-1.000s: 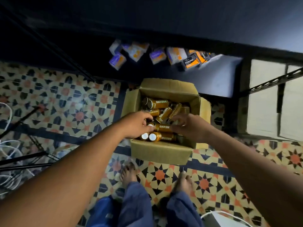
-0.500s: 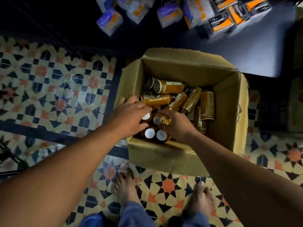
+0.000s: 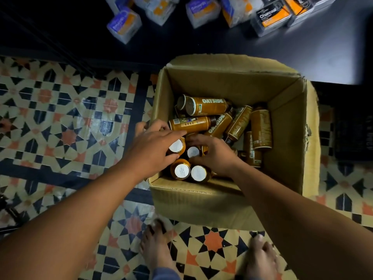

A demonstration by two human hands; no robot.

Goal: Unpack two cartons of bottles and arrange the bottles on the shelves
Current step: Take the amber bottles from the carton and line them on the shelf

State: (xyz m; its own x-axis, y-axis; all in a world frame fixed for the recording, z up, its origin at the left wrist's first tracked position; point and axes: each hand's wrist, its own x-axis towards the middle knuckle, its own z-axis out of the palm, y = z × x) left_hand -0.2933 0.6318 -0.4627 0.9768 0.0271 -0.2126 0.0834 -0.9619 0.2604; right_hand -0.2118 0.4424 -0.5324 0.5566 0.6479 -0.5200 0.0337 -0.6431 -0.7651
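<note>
Bottles (image 3: 207, 107) of brown and gold lie in a heap inside the open carton (image 3: 286, 138), which sits on the patterned floor (image 3: 60, 118). More stand in the carton's near left corner, white caps up. Our left hand (image 3: 151, 152) curls round one standing bottle (image 3: 177, 146). Our right hand (image 3: 216, 156) curls round the second bottle (image 3: 192, 152) beside it. Small packs (image 3: 124, 23) lie on the dark shelf (image 3: 323, 57) past the carton's far edge.

An open carton (image 3: 201, 201) sits on the patterned floor (image 3: 60, 118). Inside it, loose bottles (image 3: 260, 126) lie jumbled from twelve to three o'clock, and white-capped ones stand at seven o'clock. The left hand (image 3: 153, 150) curls round one upright bottle (image 3: 177, 146). The right hand (image 3: 214, 156) grips the next upright bottle (image 3: 193, 152), at its three o'clock.
</note>
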